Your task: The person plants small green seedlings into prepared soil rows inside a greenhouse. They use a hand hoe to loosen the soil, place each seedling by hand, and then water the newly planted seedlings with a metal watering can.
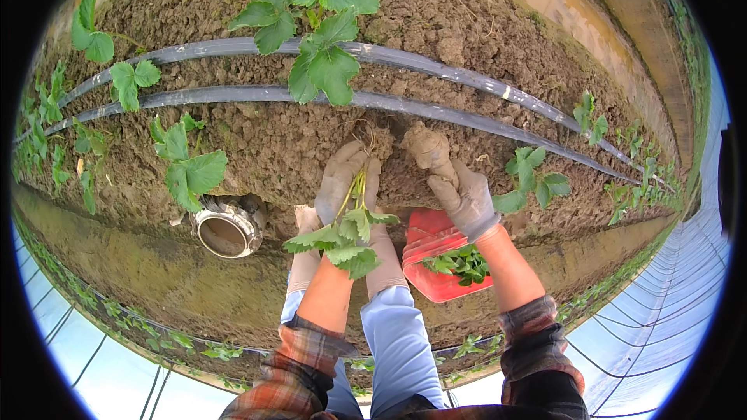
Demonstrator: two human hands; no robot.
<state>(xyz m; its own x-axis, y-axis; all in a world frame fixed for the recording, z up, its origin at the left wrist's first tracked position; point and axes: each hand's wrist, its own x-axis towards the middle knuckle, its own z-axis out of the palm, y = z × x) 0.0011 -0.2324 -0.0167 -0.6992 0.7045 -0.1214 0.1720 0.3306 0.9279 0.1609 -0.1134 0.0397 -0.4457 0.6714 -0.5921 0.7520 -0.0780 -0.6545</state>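
A young strawberry plant [344,236] is in my left hand [341,175], which wears a muddy glove. Its leaves hang toward me over the wrist, and its stems pass between the fingers. The root ball [378,143], with soil and thin roots, points away from me beside a hollow in the soil bed [262,146]. My right hand [467,198], also gloved, is just right of that hollow. A rounded mud-coated lump [427,146] shows at its fingers; whether this is a held clod or caked glove fingertips is unclear.
Two black drip hoses [402,106] cross the bed beyond my hands. Rooted strawberry plants [330,64] grow around them. A red plastic container [417,256] with leafy seedlings stands below my right hand. An open pipe end [224,236] juts out at left. My legs [397,326] are in front.
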